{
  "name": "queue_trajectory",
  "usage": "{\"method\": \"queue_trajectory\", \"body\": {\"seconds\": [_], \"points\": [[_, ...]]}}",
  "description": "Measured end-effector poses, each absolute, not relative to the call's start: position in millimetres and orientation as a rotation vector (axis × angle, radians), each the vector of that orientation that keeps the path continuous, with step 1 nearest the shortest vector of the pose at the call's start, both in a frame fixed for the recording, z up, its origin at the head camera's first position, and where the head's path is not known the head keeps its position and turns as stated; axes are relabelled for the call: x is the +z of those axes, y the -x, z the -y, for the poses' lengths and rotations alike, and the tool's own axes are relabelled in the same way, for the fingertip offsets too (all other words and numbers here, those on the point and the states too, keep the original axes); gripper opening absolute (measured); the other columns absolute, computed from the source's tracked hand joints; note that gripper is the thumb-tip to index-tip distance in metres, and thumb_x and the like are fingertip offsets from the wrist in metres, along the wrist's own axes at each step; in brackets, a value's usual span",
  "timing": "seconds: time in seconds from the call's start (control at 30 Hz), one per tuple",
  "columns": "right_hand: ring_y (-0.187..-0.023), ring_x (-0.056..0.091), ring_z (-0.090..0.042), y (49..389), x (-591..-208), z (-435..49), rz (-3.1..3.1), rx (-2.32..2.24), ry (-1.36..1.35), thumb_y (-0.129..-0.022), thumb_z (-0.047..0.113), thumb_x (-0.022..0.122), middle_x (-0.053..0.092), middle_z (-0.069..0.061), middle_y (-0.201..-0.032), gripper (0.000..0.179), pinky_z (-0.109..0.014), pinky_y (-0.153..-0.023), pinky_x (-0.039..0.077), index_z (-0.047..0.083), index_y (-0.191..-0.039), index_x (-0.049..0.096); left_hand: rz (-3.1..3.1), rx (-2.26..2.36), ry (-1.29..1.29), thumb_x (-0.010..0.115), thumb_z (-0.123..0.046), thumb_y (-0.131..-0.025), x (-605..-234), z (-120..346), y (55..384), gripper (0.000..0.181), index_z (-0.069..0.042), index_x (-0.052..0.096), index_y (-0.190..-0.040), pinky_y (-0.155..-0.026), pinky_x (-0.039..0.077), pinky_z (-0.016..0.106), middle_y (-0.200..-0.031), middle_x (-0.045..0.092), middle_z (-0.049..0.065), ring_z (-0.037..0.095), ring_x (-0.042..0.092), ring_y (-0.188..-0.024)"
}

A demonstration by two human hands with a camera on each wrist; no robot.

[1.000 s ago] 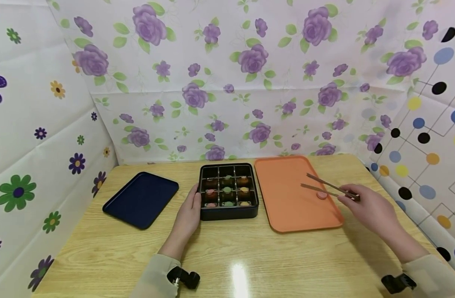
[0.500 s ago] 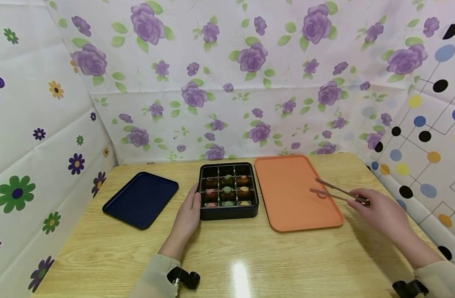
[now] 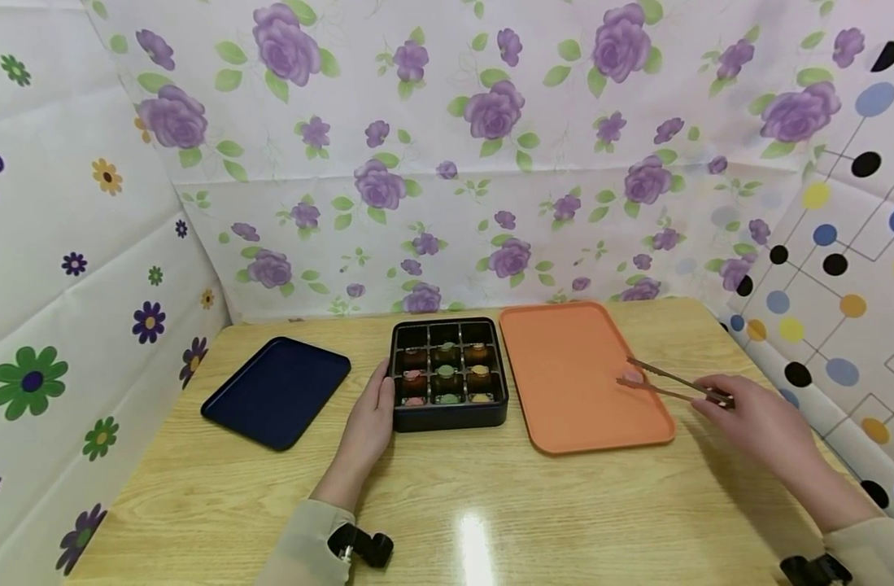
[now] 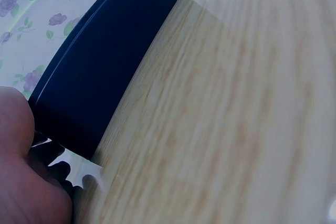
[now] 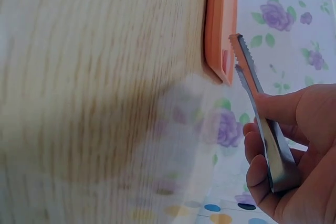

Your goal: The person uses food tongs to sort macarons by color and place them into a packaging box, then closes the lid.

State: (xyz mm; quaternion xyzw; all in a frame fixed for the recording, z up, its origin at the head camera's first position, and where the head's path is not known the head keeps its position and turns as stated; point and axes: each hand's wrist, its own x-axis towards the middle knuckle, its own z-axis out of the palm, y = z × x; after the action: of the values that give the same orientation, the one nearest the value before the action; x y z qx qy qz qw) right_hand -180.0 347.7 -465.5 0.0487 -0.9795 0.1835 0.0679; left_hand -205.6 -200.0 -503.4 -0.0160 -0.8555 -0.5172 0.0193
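Observation:
My left hand (image 3: 369,422) lies against the left side of a black divided box (image 3: 450,417), its thumb up along the wall. In the left wrist view the hand (image 4: 26,177) is at the corner of the box's dark wall (image 4: 105,61). Pink, green and yellow macarons fill several compartments; those in the back row hold none. My right hand (image 3: 757,419) grips metal tongs (image 3: 669,378), thumb on one arm and fingers on the other. Their serrated tips stand apart over the orange tray (image 3: 564,407), around a pink macaron (image 3: 633,374) there.
A dark blue tray (image 3: 278,395) lies on the wooden table (image 3: 417,496) to the left. Flowered cloth (image 3: 447,220) hangs behind the table, and dotted cloth (image 3: 820,301) stands close beyond my right hand.
My right hand has drawn the tongs right and slightly down, so their tips have shifted from left of the pink macaron to around it. My left hand stays at the box.

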Motion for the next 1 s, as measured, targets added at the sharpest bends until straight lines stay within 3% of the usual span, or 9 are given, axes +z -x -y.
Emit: {"method": "queue_trajectory", "body": {"seconds": [0.7, 1.0], "points": [[-0.09, 0.075, -0.036, 179.7, -469.8, -351.3, 2.946, 0.495, -0.169, -0.105, 0.025, 0.079, 0.08, -0.017, -0.105, 0.035, -0.048, -0.062, 0.057, 0.001, -0.13, 0.077, 2.656, -1.606, 0.045, 0.028, -0.038, -0.124, -502.8, 199.7, 204.5, 0.061, -0.012, 0.019, -0.179, -0.131, 0.023, 0.066, -0.182, 0.021, 0.017, 0.043, 0.021, -0.166], [-0.08, 0.07, -0.023, 177.7, -468.8, -353.5, 2.949, 0.486, -0.168, -0.106, 0.025, 0.079, 0.079, -0.015, -0.105, 0.032, -0.04, -0.056, 0.049, 0.003, -0.128, 0.078, 2.662, -1.595, 0.043, 0.028, -0.038, -0.124, -503.8, 199.4, 206.8, 0.061, -0.013, 0.019, -0.179, -0.131, 0.023, 0.065, -0.182, 0.021, 0.017, 0.043, 0.02, -0.166]]}}
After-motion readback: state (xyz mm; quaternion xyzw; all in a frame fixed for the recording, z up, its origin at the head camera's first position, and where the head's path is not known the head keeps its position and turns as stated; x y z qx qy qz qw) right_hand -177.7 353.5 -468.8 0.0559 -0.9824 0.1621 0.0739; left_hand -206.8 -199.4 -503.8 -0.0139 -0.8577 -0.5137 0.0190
